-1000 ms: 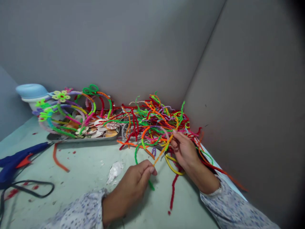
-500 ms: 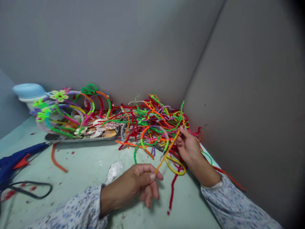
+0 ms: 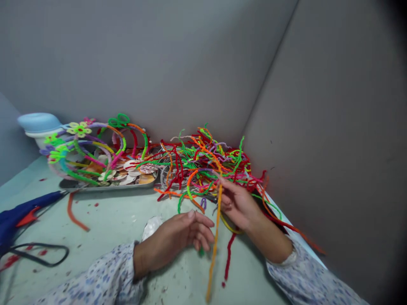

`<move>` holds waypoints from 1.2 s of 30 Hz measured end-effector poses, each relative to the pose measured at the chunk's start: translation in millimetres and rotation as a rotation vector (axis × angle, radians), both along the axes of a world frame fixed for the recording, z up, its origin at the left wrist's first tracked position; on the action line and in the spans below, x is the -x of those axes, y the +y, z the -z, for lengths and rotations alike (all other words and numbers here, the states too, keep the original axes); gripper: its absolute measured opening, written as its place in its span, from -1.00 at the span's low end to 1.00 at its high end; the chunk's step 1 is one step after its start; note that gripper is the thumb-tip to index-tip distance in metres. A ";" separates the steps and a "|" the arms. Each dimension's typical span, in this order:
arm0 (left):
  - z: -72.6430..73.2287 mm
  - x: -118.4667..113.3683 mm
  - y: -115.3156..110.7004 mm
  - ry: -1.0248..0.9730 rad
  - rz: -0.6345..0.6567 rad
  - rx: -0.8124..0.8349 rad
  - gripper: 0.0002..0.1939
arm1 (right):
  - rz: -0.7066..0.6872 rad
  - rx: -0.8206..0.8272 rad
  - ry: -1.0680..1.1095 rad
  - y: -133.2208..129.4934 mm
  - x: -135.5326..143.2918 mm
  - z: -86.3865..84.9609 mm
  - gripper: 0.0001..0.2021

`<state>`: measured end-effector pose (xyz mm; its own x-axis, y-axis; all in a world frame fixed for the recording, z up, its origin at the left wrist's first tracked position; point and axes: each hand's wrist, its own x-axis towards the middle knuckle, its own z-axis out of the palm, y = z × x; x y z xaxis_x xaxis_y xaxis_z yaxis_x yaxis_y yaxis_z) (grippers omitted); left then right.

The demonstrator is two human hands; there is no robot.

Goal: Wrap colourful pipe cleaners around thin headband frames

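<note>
Two plain grey walls fill most of the view, the back wall (image 3: 159,63) and the right wall (image 3: 343,127), meeting at a dark seam that slants down toward the corner. A paler, bluish panel (image 3: 11,140) stands at the far left. Below them spreads a pale green tabletop (image 3: 108,228), worn and speckled, with dark flecks and red stains.

Against the back lies a tangled heap of fuzzy wires (image 3: 238,163) in red, green, orange and purple. Left of it sits a shallow metal tray (image 3: 104,187) of shells (image 3: 124,176), with wrapped, flower-topped headbands (image 3: 121,140) standing over it.

The right hand (image 3: 240,203), in front of the heap, pinches an orange fuzzy strand (image 3: 217,228) between thumb and finger. The left hand (image 3: 178,235) is half open, fingers loosely curled, just beside the strand; whether they touch it I cannot tell. The strand hangs down between the hands, low over the table.

At the left edge rests a blue glue gun (image 3: 28,207) with a red trigger; behind the tray is a white tub with a blue lid (image 3: 40,122). Smaller still are a bent orange piece (image 3: 74,214) near the gun's tip, a red strip (image 3: 229,256) below the right hand and a glossy white patch (image 3: 151,226) by the left wrist.
</note>
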<state>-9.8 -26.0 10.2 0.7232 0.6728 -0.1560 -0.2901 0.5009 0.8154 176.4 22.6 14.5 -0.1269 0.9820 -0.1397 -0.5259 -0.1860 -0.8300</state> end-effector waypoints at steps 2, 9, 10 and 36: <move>0.6 -0.4 4.1 0.021 -0.084 -0.036 -0.67 | -0.083 0.048 0.020 -12.5 15.6 8.0 -0.80; 7.2 -0.8 9.6 0.084 -0.207 -0.024 -0.79 | -0.214 0.010 -0.119 -36.5 39.2 12.6 -0.80; 8.0 -0.3 9.3 0.095 -0.196 -0.005 -0.79 | -0.200 0.017 -0.116 -35.3 37.6 10.9 -0.80; 14.0 0.4 8.2 0.155 -0.196 0.012 -0.77 | -0.097 -0.058 -0.070 -10.1 12.1 15.4 -0.82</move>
